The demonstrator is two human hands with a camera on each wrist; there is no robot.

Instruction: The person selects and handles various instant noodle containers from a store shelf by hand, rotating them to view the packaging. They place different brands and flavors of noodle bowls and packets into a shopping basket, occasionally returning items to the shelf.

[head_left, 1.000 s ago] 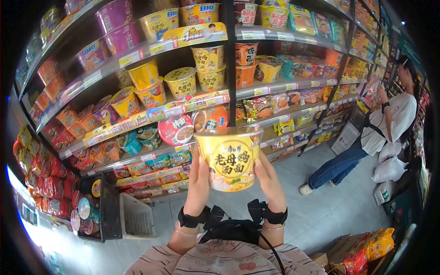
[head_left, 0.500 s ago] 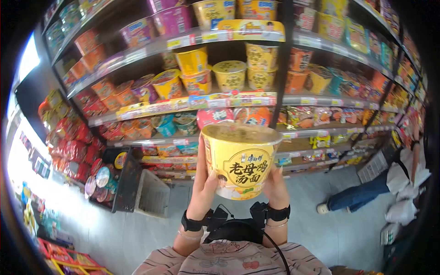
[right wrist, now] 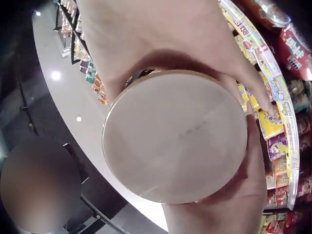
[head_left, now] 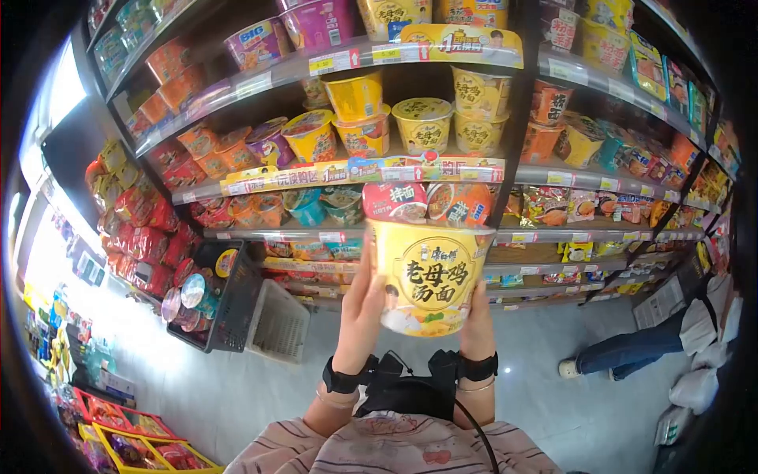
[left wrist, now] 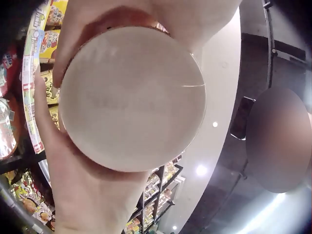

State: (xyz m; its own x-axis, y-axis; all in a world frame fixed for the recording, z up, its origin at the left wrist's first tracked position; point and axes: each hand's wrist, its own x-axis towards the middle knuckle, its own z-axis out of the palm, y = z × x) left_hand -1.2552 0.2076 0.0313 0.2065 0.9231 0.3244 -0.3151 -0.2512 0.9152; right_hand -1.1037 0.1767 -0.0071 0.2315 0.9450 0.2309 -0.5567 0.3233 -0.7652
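A large yellow noodle cup with dark lettering is held upright between both hands in front of the chest. My left hand grips its left side, the thumb near the front and the fingers behind. On the other side, my right hand grips the cup, its fingers partly hidden behind it. In the left wrist view the pale round base fills the middle, with hands curved round the rim. The right wrist view likewise shows the base between the two hands.
Shelves of cup and bag noodles curve across the front. A black crate with cups and a grey basket stand at the left on the floor. A person in jeans is at the right; red-yellow bins lie lower left.
The head view has turned left, so shelves and crates sit further right and the other person is nearer the right edge. Both hands keep hold of the cup, which is slightly further right in view.
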